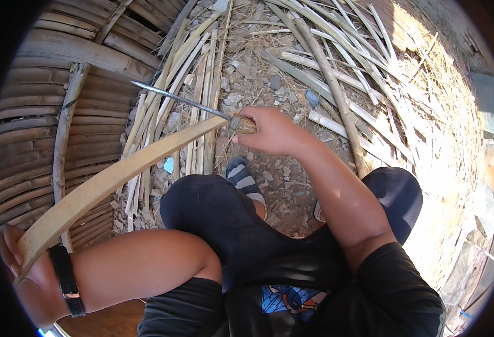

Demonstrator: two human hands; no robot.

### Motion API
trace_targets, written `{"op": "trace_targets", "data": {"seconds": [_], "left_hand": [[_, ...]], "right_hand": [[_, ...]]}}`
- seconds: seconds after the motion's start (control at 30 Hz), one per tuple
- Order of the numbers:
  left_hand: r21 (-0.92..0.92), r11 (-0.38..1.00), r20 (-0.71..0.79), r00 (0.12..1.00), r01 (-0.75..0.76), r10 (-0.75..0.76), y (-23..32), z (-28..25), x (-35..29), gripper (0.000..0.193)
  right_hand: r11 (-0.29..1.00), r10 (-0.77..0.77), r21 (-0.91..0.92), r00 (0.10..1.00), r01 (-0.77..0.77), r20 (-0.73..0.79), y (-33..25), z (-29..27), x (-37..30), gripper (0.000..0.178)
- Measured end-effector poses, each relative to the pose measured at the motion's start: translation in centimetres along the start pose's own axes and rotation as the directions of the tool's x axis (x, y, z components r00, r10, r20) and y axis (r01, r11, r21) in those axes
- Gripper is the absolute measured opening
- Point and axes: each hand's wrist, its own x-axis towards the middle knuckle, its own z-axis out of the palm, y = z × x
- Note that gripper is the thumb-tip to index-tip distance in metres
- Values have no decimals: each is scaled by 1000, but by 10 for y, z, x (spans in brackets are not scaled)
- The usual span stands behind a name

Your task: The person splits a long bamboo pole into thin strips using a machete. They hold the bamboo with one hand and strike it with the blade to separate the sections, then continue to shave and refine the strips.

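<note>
At the lower left rim my left hand (36, 283) is closed around one end of a long pale bamboo strip (126, 173). The strip rises to the right, and its far end meets a machete (185, 101) near the handle. My right hand (275, 132), ahead of my knees, is wrapped round the machete's wooden handle. From there the narrow blade points left and away from me, seen nearly edge-on. Whether the edge has entered the bamboo, I cannot tell.
On the left stands a slatted bamboo wall (103, 129) with a post (66, 129). Split bamboo strips (213, 84) lie beside it; more pieces and a pole (334, 84) lie at the right. Stony ground (247, 62) stretches between them. My sandalled foot (244, 180) is below the right hand.
</note>
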Motion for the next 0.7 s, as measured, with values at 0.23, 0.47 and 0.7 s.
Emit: {"op": "trace_targets", "data": {"seconds": [0.23, 0.47, 0.7], "left_hand": [[734, -198, 640, 566, -649, 519, -28, -23, 60, 21], [698, -85, 676, 615, -711, 406, -22, -27, 58, 22], [728, 53, 643, 707, -684, 293, 16, -8, 59, 20]], "right_hand": [[945, -154, 285, 987, 162, -48, -75, 52, -15, 49], [941, 216, 262, 976, -213, 19, -6, 71, -5, 51], [962, 5, 273, 1000, -11, 21, -56, 66, -17, 52]]}}
